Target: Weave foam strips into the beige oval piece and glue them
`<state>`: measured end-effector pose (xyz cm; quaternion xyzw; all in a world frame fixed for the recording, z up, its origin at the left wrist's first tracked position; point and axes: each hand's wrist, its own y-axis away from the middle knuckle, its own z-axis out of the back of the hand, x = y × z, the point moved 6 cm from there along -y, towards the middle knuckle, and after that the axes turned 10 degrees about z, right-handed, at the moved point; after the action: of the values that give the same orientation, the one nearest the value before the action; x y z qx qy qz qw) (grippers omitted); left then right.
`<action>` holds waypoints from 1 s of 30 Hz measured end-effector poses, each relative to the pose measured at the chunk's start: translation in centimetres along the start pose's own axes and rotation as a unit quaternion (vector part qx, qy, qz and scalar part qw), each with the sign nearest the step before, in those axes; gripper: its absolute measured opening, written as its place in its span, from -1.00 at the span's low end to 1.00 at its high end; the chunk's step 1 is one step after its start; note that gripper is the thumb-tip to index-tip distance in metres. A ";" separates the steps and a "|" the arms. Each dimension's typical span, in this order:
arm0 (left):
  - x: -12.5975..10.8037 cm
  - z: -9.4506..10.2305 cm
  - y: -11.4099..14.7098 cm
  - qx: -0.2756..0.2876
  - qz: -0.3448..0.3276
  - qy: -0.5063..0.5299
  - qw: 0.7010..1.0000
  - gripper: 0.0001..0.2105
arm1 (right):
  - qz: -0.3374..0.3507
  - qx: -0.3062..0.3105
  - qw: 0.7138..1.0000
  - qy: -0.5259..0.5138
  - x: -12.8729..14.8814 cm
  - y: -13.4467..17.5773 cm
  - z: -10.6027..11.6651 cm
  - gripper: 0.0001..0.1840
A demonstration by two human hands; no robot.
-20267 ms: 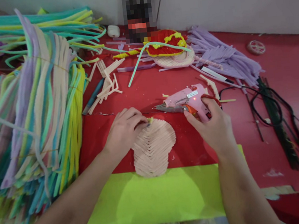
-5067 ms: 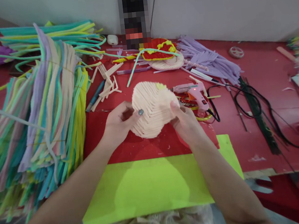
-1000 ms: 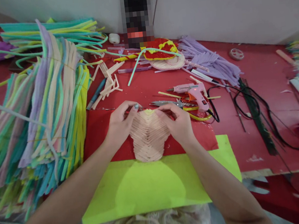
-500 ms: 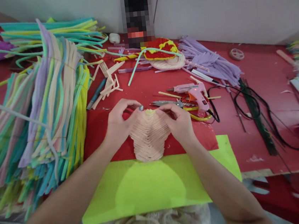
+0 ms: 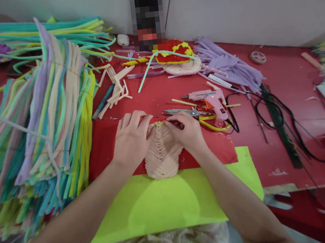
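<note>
A pale pink piece built of pipe cleaners in a herringbone pattern (image 5: 162,152) lies flat, with a small yellow bit at its top edge. My left hand (image 5: 132,138) grips its upper left side, thumb toward the middle and the fingers over the outer edge. At the upper right side, my right hand (image 5: 187,130) pinches the piece between thumb and fingers. Under it are a red sheet (image 5: 211,147) and a bright yellow-green sheet (image 5: 162,202). Just beyond my right hand lie scissors (image 5: 182,113) with yellow handles and a pink glue gun (image 5: 211,100).
Bundles of coloured pipe cleaners (image 5: 53,109) are heaped on the left. Short pale offcuts (image 5: 118,83) lie behind my left hand. Further back are a red and yellow piece (image 5: 174,51) and purple pipe cleaners (image 5: 229,64). A black cord (image 5: 292,127) loops across the right side beside dark green stems (image 5: 281,128).
My left hand has turned flatter, its back now showing, and covers more of the piece's left side. The right hand stays pinched near the top, slightly shifted left.
</note>
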<state>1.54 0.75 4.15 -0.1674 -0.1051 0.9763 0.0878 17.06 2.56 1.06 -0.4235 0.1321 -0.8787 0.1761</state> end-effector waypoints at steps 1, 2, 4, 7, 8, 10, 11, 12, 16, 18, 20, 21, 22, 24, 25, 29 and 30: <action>-0.3 0.2 0.3 0.003 0.005 -0.029 1.000 -0.71 | 0.016 -0.004 1.000 0.020 0.1 0.0 0.1 -0.88; -0.6 0.3 0.7 0.012 0.005 -0.051 0.999 -0.68 | 0.029 -0.009 0.999 0.041 0.4 0.1 0.3 -0.85; -1.4 0.2 1.5 0.044 -0.002 -0.089 0.995 -0.64 | 0.046 -0.012 0.995 0.087 0.9 0.5 0.7 -0.78; -2.3 -0.4 2.6 0.082 -0.009 -0.132 0.988 -0.59 | 0.079 0.042 0.983 0.162 1.8 1.2 0.7 -0.66; -2.6 -0.8 2.8 0.092 -0.012 -0.138 0.986 -0.58 | 0.097 0.076 0.975 0.184 2.1 1.5 0.4 -0.63; -2.8 -1.3 3.1 0.100 -0.017 -0.143 0.985 -0.58 | 0.124 0.138 0.958 0.220 2.2 1.9 -0.1 -0.57; -2.9 -1.5 3.2 0.103 -0.016 -0.146 0.984 -0.58 | 0.130 0.157 0.951 0.232 2.2 2.0 -0.3 -0.56; -2.9 -1.7 3.1 0.105 -0.014 -0.150 0.983 -0.58 | 0.131 0.167 0.947 0.240 2.1 2.1 -0.3 -0.55; -3.0 -2.0 3.1 0.115 -0.015 -0.173 0.978 -0.57 | 0.125 0.170 0.949 0.233 2.0 1.9 0.0 -0.56; -3.1 -2.0 3.3 0.114 -0.017 -0.179 0.977 -0.56 | 0.125 0.173 0.950 0.226 2.1 2.0 0.1 -0.56; -3.2 -1.9 3.4 0.114 -0.018 -0.184 0.976 -0.54 | 0.129 0.177 0.948 0.230 2.3 2.1 0.2 -0.56; -3.2 -1.9 3.5 0.114 -0.018 -0.187 0.976 -0.54 | 0.132 0.181 0.946 0.235 2.3 2.2 0.1 -0.56; -3.2 -1.9 3.6 0.114 -0.019 -0.190 0.975 -0.54 | 0.133 0.185 0.943 0.241 2.3 2.2 0.1 -0.56; -3.3 -1.9 3.7 0.111 -0.023 -0.200 0.973 -0.54 | 0.136 0.191 0.939 0.250 2.3 2.3 0.0 -0.55; -3.3 -2.0 3.8 0.111 -0.024 -0.205 0.972 -0.55 | 0.136 0.193 0.938 0.254 2.3 2.3 -0.1 -0.54; -3.2 -2.1 4.0 0.119 -0.028 -0.212 0.970 -0.56 | 0.136 0.194 0.934 0.268 2.2 2.3 -0.2 -0.54; -3.2 -2.1 4.0 0.119 -0.027 -0.209 0.970 -0.56 | 0.136 0.195 0.933 0.271 2.2 2.2 -0.2 -0.54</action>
<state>4.72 -3.35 2.23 0.0544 -0.0089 0.9925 0.1092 16.09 -0.36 1.58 -0.1050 0.0573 -0.9363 0.3303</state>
